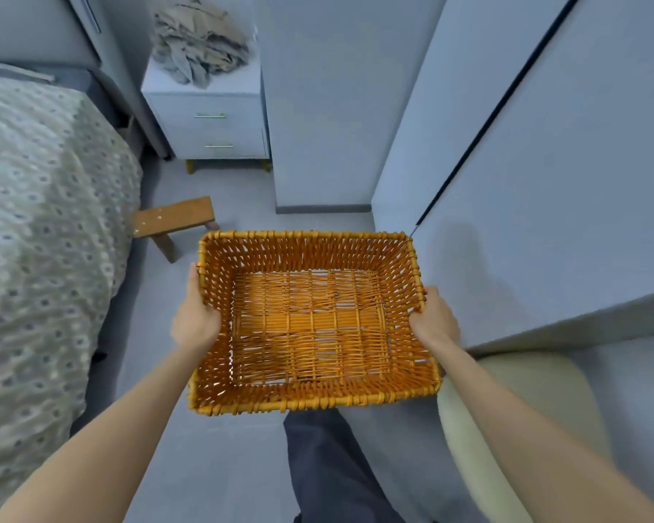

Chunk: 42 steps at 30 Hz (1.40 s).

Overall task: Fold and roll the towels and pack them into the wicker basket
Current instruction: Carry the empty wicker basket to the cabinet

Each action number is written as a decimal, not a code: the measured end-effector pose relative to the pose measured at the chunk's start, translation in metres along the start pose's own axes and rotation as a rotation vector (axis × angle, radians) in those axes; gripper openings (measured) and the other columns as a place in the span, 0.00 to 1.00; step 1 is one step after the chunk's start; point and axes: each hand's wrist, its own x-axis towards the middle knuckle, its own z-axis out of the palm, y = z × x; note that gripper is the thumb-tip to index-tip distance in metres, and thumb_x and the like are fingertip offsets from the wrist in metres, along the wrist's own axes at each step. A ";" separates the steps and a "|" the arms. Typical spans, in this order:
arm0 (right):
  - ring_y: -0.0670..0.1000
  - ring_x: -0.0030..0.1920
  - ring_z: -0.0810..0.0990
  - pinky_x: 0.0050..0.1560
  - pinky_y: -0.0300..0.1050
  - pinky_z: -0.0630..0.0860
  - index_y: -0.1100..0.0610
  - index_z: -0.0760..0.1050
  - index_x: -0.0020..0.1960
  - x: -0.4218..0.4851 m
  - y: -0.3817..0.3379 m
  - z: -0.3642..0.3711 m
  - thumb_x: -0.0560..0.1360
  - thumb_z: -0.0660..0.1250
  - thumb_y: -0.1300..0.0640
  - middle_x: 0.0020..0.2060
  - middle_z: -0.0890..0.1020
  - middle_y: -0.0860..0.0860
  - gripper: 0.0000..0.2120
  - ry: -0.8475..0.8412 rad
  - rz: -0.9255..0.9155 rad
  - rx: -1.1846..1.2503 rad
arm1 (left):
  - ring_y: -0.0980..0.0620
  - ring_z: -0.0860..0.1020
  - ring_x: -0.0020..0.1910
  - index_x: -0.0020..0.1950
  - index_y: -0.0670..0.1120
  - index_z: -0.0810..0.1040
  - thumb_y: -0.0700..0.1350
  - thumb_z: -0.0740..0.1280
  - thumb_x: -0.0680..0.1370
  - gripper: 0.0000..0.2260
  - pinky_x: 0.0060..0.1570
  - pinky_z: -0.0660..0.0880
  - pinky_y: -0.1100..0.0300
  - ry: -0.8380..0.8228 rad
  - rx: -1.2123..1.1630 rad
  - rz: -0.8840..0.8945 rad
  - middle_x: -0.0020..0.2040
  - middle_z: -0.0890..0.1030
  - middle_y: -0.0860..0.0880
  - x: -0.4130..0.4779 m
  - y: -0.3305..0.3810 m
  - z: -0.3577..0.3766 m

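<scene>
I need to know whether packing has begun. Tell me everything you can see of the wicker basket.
The wicker basket is rectangular and shallow, woven of what looks like orange-brown cane, with a wrapped rim and an open-weave bottom that shows gaps. It holds nothing. It is held roughly level above the grey floor. The left hand grips its left rim and the right hand its right rim; nothing else touches it.

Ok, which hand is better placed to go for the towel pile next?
Left, probably. The towel pile sits on the nightstand ahead and to the left, nearer the left hand. The right hand grips the opposite rim of the wicker basket, farther off. Both hold it now.
</scene>
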 end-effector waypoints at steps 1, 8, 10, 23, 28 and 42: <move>0.54 0.44 0.77 0.42 0.45 0.71 0.53 0.68 0.59 0.015 -0.010 0.001 0.78 0.62 0.50 0.51 0.79 0.53 0.12 -0.004 0.003 0.006 | 0.35 0.78 0.51 0.78 0.59 0.46 0.42 0.57 0.81 0.30 0.49 0.73 0.45 0.000 0.011 -0.005 0.61 0.78 0.40 0.017 0.007 -0.001; 0.57 0.48 0.79 0.42 0.46 0.72 0.51 0.68 0.63 0.123 -0.087 0.002 0.79 0.61 0.51 0.53 0.79 0.53 0.13 0.024 0.016 0.000 | 0.37 0.78 0.45 0.77 0.60 0.44 0.39 0.56 0.81 0.32 0.40 0.71 0.50 0.023 0.047 0.001 0.57 0.79 0.39 0.138 0.059 -0.004; 0.58 0.49 0.79 0.43 0.48 0.72 0.51 0.68 0.63 0.154 -0.106 0.002 0.79 0.61 0.52 0.54 0.79 0.53 0.14 0.026 0.024 0.004 | 0.37 0.78 0.46 0.77 0.60 0.44 0.39 0.56 0.81 0.32 0.40 0.71 0.51 0.013 0.049 -0.025 0.58 0.78 0.38 0.173 0.072 -0.002; 0.58 0.51 0.78 0.49 0.52 0.76 0.53 0.69 0.64 0.346 -0.191 0.073 0.78 0.62 0.48 0.54 0.78 0.55 0.17 0.068 0.100 0.063 | 0.39 0.80 0.48 0.78 0.58 0.42 0.38 0.56 0.82 0.32 0.48 0.79 0.42 -0.115 0.001 -0.019 0.62 0.77 0.40 0.394 0.110 0.080; 0.57 0.52 0.78 0.53 0.56 0.76 0.52 0.70 0.62 0.410 -0.192 0.120 0.78 0.60 0.43 0.55 0.78 0.53 0.18 0.080 0.125 0.134 | 0.39 0.80 0.49 0.78 0.58 0.43 0.39 0.56 0.82 0.31 0.45 0.77 0.47 -0.111 0.011 -0.014 0.62 0.77 0.41 0.455 0.103 0.140; 0.57 0.56 0.77 0.54 0.56 0.77 0.49 0.69 0.66 0.591 -0.115 0.313 0.80 0.56 0.51 0.58 0.78 0.52 0.15 0.079 0.076 -0.035 | 0.33 0.79 0.49 0.78 0.57 0.45 0.38 0.58 0.81 0.32 0.49 0.75 0.44 -0.118 0.071 -0.002 0.58 0.79 0.37 0.587 0.018 0.382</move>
